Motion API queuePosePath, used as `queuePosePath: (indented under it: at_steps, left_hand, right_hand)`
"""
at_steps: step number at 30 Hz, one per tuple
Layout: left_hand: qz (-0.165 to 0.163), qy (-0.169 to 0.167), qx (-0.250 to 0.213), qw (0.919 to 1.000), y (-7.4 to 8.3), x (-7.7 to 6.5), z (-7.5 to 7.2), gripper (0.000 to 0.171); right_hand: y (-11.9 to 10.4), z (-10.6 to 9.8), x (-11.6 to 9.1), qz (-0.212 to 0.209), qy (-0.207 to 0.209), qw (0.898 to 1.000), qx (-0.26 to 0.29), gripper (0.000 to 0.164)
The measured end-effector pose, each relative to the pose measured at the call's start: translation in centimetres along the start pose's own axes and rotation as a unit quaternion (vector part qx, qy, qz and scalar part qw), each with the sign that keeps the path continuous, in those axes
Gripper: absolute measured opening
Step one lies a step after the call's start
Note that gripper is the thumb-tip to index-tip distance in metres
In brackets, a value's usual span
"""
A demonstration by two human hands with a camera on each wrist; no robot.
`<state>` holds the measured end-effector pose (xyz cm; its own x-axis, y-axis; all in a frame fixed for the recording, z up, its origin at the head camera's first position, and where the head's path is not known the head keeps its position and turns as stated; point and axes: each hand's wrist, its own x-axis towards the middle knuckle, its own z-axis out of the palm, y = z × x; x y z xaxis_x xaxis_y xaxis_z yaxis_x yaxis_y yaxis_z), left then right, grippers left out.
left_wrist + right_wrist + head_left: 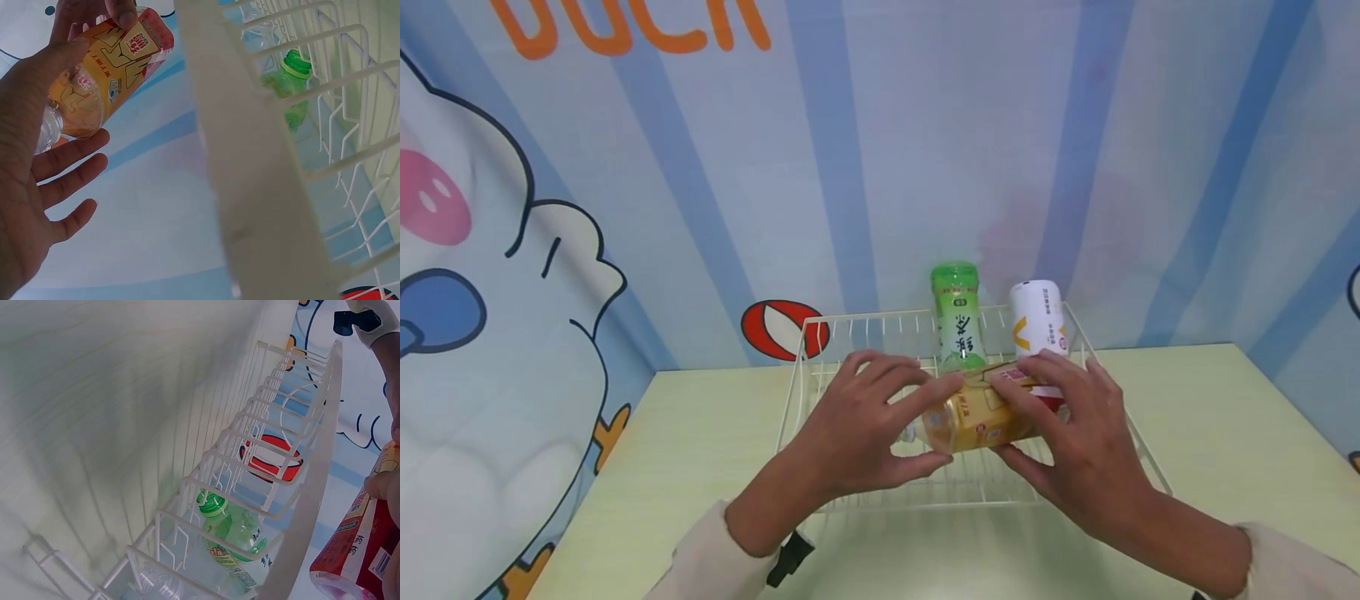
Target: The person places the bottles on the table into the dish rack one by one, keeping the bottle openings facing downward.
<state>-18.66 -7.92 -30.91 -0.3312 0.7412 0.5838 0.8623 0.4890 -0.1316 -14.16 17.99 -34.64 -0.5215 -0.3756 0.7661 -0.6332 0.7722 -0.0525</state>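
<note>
Both hands hold a clear plastic drink bottle (987,414) with a yellow-orange label, red towards one end, lying sideways above a white wire basket (917,507). My left hand (867,423) has thumb and index finger around its neck-side end; the other fingers stand off it in the left wrist view. At the label's red end, my right hand (1084,442) grips with fingers on top and thumb below. Inside the basket at the back stands a green tea bottle (959,321), its green cap (212,504) pointing down. To its right is a white-labelled bottle (1038,321).
The basket rests on a pale wood-grain table (715,450). Directly behind the table is a blue-striped backdrop (917,167) with cartoon figures. A black wrist-camera part (790,558) hangs by the left sleeve.
</note>
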Motion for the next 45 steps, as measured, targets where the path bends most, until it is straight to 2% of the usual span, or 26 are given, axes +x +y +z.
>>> queuePosePath:
  at_steps: [3, 7, 10, 12, 15, 17, 20, 24, 26, 28, 33, 40, 45]
  left_hand:
    - [0.000, 0.005, 0.003, 1.0000, 0.0, -0.2, -0.1, 0.072]
    - [-0.006, 0.015, 0.007, 0.9998, -0.2, -0.4, -0.2, 0.073]
    - [-0.010, 0.025, 0.010, 0.9996, -0.3, -0.5, -0.3, 0.075]
    - [-0.012, 0.033, 0.010, 0.9993, -0.3, -0.6, -0.3, 0.075]
    - [-0.012, 0.045, 0.011, 0.9989, -0.4, -0.7, -0.3, 0.075]
    - [-0.009, 0.055, 0.013, 0.9984, -0.4, -0.7, -0.3, 0.075]
    - [-0.004, 0.068, 0.017, 0.9975, -0.4, -0.8, -0.3, 0.076]
    - [-0.003, 0.074, 0.017, 0.9971, -0.4, -0.8, -0.3, 0.077]
    - [-0.004, 0.073, 0.017, 0.9972, -0.4, -0.9, -0.3, 0.077]
    - [-0.005, 0.073, 0.019, 0.9972, -0.4, -1.0, -0.3, 0.078]
    - [-0.004, 0.072, 0.023, 0.9971, -0.5, -1.2, -0.3, 0.078]
    - [-0.004, 0.066, 0.021, 0.9976, -0.4, -1.3, -0.3, 0.077]
    - [-0.003, 0.064, 0.018, 0.9978, -0.4, -1.4, -0.3, 0.078]
  right_hand:
    - [0.0, -0.1, 0.1, 0.007, 0.015, 1.000, 0.010, 0.071]
    - [0.1, -0.4, 0.2, 0.053, 0.025, 0.998, 0.036, 0.091]
    - [0.3, -0.7, 0.3, 0.104, 0.031, 0.990, 0.086, 0.100]
    - [0.4, -0.9, 0.3, 0.138, 0.036, 0.980, 0.135, 0.098]
    - [0.4, -1.2, 0.4, 0.205, 0.024, 0.958, 0.198, 0.092]
    - [0.4, -1.4, 0.5, 0.256, 0.006, 0.937, 0.239, 0.089]
    - [0.5, -1.5, 0.6, 0.332, -0.038, 0.893, 0.301, 0.077]
    - [0.5, -1.5, 0.5, 0.405, -0.081, 0.825, 0.386, 0.063]
    - [0.4, -1.4, 0.5, 0.425, -0.092, 0.800, 0.414, 0.058]
    - [0.2, -1.2, 0.6, 0.441, -0.096, 0.780, 0.433, 0.055]
    - [-0.3, -1.0, 0.9, 0.456, -0.101, 0.758, 0.455, 0.054]
    - [-0.6, -1.0, 1.2, 0.484, -0.113, 0.727, 0.474, 0.061]
    - [-0.6, -1.0, 1.3, 0.495, -0.113, 0.717, 0.478, 0.063]
